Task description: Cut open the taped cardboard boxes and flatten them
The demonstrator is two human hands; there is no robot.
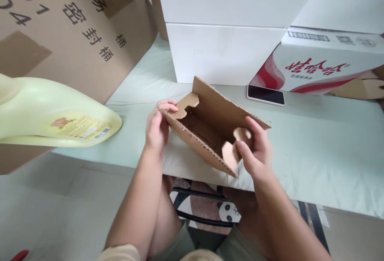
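A small brown cardboard box (198, 147) sits tilted on the pale green cloth, with its top open and its long flaps standing up. At the box's left end, my left hand (158, 125) grips the side wall, fingers curled over the edge by a notched end flap (183, 107). On the opposite end, my right hand (256, 149) pinches the other notched end flap (232, 153) between thumb and fingers. The box's inside is shadowed, and I make out nothing in it.
White boxes (225, 53) stand behind, beside a red-and-white printed carton (318, 63). A phone (265, 95) lies on the cloth (315, 141) before them. To the left are a pale yellow bottle (60, 113) and a large cardboard carton (75, 49). A panda-print item (207, 205) shows below the edge.
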